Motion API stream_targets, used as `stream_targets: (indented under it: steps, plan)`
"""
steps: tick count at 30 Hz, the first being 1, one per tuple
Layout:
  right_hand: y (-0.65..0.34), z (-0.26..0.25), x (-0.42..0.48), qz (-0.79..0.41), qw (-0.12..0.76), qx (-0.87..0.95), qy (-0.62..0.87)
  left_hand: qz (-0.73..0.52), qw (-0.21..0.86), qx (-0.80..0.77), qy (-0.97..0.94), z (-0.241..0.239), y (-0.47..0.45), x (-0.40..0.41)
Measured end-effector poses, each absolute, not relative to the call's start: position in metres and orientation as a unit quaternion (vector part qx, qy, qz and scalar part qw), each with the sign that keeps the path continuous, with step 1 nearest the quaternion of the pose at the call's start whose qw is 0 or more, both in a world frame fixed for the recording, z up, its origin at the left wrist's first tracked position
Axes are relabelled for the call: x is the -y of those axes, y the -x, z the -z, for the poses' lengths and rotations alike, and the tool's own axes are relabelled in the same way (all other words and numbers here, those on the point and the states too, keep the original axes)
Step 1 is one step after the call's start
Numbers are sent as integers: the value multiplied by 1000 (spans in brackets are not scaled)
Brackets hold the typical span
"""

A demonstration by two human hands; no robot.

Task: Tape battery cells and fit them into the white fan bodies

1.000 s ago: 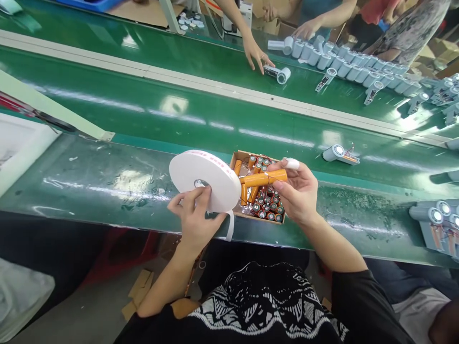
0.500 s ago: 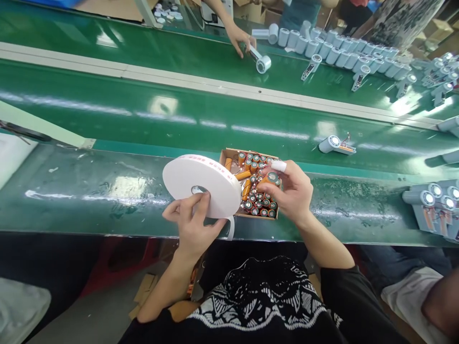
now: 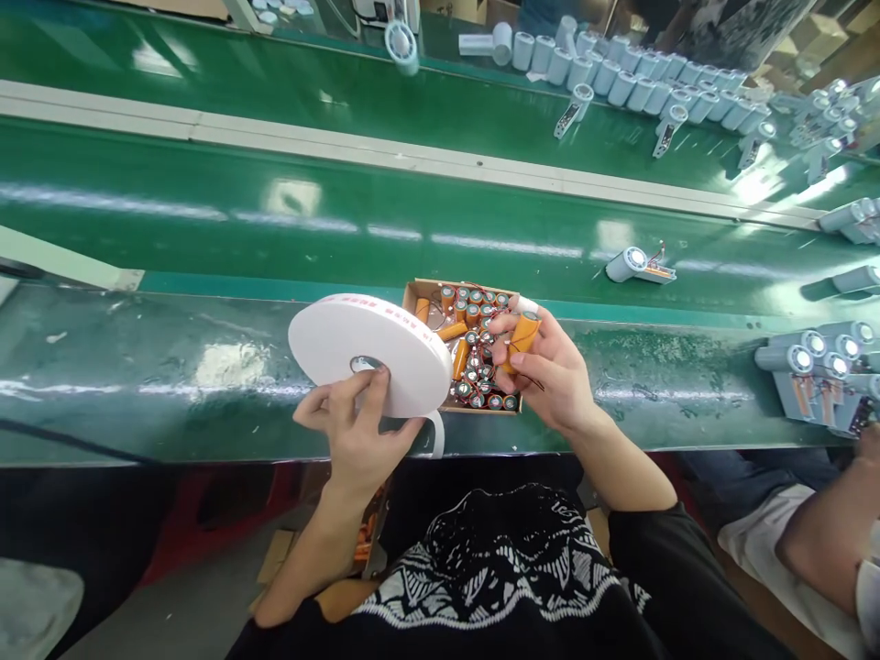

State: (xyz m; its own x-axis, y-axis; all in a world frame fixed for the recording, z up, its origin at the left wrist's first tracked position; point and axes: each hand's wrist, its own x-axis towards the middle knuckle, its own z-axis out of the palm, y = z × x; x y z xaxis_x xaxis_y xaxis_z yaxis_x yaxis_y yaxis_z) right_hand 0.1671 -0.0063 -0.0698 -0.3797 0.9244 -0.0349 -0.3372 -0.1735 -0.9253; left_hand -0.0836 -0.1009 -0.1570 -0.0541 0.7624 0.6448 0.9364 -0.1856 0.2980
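My left hand [image 3: 361,417] grips a large white roll of tape [image 3: 371,344] with fingers at its centre hole and the thumb at its lower edge. A loose tape end [image 3: 435,434] hangs below the roll. Between the fingers and thumb of my right hand [image 3: 556,371] is an orange battery [image 3: 523,341] with thin wires, held tilted above the right side of a cardboard box [image 3: 411,295]. White wrapping covers one fingertip of that hand. Several more orange batteries [image 3: 459,359] with red and black wires lie and stand in the box; the roll hides its left part.
On the green belt ahead lies a light-blue device body [image 3: 627,265] with wires showing. Several such bodies [image 3: 790,359] stand at the right of the bench [image 3: 660,367]. Rows of light-blue cylinders [image 3: 619,87] line the far bench. A co-worker's arm [image 3: 825,522] is at the right.
My right hand has lifted the orange battery and turned it more upright. The roll stays in my left hand. The co-worker's hand across the belt is gone; a device lies farther left there.
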Motion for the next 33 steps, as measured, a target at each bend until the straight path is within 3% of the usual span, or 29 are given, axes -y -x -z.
stream_targets:
  steps: [3,9,12,25,30,33]
  plan:
    - [-174,70,5,-661,421,532,322,370,129,611,688,155,82,99]
    - [-190,59,4,-441,374,723,378,364,155,592,702,154,80,97]
    - [-191,55,6,-388,337,750,416,368,149,589,704,156,80,98]
    - [-181,54,6,-338,251,835,354,338,140,599,712,160,77,101]
    - [-185,50,2,-360,226,825,373,341,162,576,725,151,78,95]
    - [-184,54,4,-411,258,771,412,344,175,584,714,145,70,93]
